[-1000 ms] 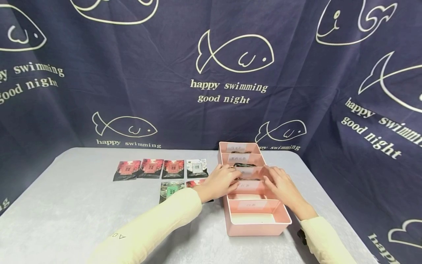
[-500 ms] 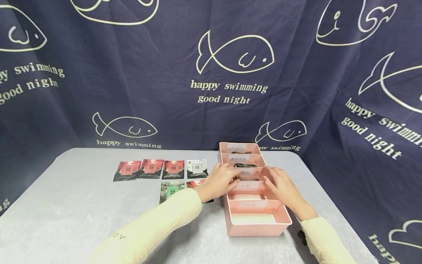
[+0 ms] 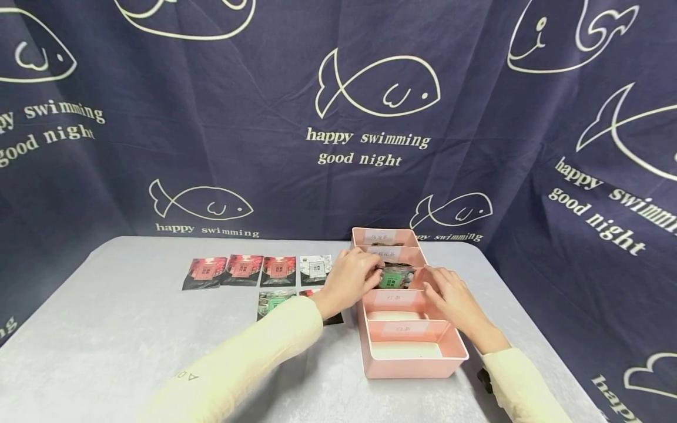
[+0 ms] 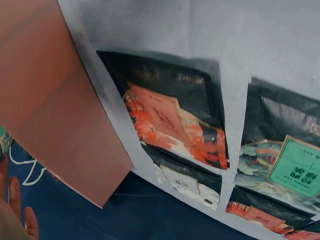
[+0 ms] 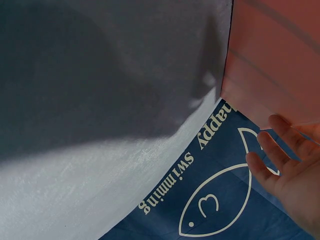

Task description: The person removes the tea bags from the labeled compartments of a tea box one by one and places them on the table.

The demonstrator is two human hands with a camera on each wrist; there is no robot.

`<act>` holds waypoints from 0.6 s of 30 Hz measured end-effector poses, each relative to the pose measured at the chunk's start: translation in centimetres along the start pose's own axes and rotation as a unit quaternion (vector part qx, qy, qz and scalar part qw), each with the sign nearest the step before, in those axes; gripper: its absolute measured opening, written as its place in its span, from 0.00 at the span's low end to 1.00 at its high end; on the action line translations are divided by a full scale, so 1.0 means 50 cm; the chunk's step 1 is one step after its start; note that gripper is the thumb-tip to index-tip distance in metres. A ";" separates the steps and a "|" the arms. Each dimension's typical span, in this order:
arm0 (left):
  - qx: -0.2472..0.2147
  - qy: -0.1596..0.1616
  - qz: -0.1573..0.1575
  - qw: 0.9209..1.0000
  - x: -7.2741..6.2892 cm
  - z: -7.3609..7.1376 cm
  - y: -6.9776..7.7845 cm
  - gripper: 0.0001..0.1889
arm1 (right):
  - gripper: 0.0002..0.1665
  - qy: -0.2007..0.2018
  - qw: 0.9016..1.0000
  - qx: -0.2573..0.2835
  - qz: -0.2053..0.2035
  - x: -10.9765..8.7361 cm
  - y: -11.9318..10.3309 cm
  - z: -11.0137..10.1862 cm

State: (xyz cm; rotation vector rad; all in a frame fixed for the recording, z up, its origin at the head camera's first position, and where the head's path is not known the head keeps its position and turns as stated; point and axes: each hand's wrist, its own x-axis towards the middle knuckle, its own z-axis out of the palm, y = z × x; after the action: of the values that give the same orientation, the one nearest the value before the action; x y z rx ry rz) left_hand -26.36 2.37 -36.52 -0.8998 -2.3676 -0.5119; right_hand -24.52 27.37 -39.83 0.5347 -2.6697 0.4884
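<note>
My left hand [image 3: 349, 281] pinches the left edge of a green-labelled tea packet [image 3: 395, 278], which shows above the middle compartment of the pink divided box [image 3: 412, 369]. A sliver of that packet [image 4: 4, 142] appears by the fingers in the left wrist view. On the opposite side of the box, my right hand [image 3: 457, 299] rests at the rim with its fingers extended. The right wrist view shows the right hand [image 5: 292, 175] against the box's pink outer wall [image 5: 280, 65]. The packet's lower part is hidden inside the compartment.
Left of the box lie several red tea packets [image 3: 278, 271], a white one [image 3: 316, 269] and another green one [image 3: 275, 302]. A red packet [image 4: 165, 110] lies close beside the box wall. Paper labels [image 3: 404, 328] mark the compartments, and dark packets sit in the rear ones.
The left hand has shifted slightly up and back, and the green tea packet has come into view above the middle compartment. The right hand stays where it was.
</note>
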 end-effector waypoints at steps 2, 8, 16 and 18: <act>-0.003 0.009 -0.003 1.000 0.003 -0.006 -0.001 0.04 | 0.26 -0.002 1.000 -0.003 -0.002 0.000 -0.001 0.000; -0.010 0.031 0.004 0.999 0.014 -0.025 -0.007 0.04 | 0.26 -0.009 1.000 -0.002 0.000 -0.002 -0.001 -0.001; -0.024 0.055 -0.006 0.998 0.025 -0.063 -0.024 0.04 | 0.26 -0.003 1.000 -0.004 -0.004 -0.001 0.000 0.001; -0.028 0.054 -0.013 0.998 0.024 -0.073 -0.030 0.04 | 0.26 0.000 1.000 -0.004 -0.005 0.000 0.000 0.000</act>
State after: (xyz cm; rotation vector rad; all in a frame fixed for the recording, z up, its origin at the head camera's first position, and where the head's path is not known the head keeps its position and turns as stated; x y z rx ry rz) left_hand -26.87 -0.01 -33.17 -0.8453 -2.2793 -0.6255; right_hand -24.53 27.37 -39.86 0.5450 -2.6672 0.4759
